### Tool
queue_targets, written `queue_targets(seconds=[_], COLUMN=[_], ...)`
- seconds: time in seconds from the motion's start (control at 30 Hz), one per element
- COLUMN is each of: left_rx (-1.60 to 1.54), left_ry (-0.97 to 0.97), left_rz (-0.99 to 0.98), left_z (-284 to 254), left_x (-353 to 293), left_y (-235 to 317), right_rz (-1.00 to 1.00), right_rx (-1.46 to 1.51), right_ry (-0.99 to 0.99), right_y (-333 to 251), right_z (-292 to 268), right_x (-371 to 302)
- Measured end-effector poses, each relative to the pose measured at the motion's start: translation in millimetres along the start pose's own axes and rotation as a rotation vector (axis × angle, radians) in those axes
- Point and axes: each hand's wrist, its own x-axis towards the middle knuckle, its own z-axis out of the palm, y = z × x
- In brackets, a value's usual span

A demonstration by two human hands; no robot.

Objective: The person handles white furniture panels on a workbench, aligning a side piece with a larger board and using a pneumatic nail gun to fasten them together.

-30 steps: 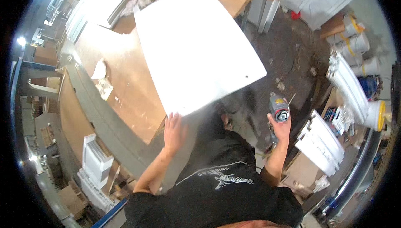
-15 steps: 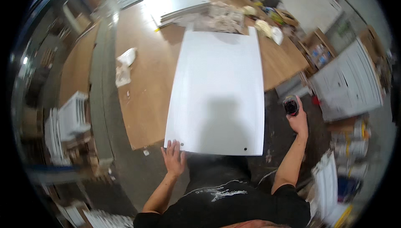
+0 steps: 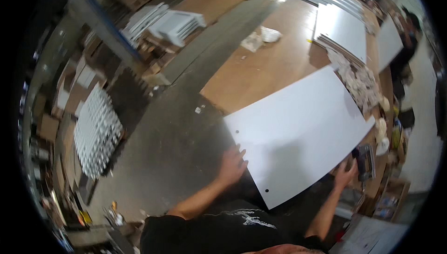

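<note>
A large white panel (image 3: 302, 123) lies on the brown worktable, its near end jutting past the table edge toward me. Two small dark round holes show near that end. At its near edge rests my left hand (image 3: 233, 164), slightly blurred, with fingers spread against the board. My right hand (image 3: 345, 175) is beside the panel's right edge, closed around a dark and grey hand-held power tool (image 3: 367, 162). The tool's exact kind is hard to make out.
Crumpled wrapping (image 3: 358, 82) lies beyond the panel, near a stack of white boards (image 3: 342, 30). White scraps (image 3: 270, 34) sit on the brown table (image 3: 260, 75). A person (image 3: 409, 40) stands at far right. White parts are piled on the floor (image 3: 98, 133) at left.
The view has swung left, so the panel now appears slanted. My right hand has brought the power tool from out beside the table to near the panel's right edge. My left hand stays at the near edge.
</note>
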Motion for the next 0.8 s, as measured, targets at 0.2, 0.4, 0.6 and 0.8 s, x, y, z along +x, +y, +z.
queue_targets(seconds=[0.2,0.4,0.6,0.8], left_rx=[0.062,-0.415,-0.897,-1.312], left_ry=[0.312,0.135,0.334,-0.511], left_rz=[-0.195,-0.302,-0.642,-0.598], left_z=[-17.9,-21.5,51.9,57.9], left_x=[67.0,139.2,105.4,-77.8], left_y=[-57.6,-107.4,-140.6,-242.9], right_rz=[0.425,0.89,0.936,0.934], right_rx=[1.069,1.196,1.053,0.922], right_ry=[-0.279,-0.234,-0.272,-1.077], right_y=[-102.6,-160.4,-247.9,-376.5], right_z=[18.5,7.2,-25.1,-32.1], right_x=[-210.9,-229.1,-215.7,-240.2])
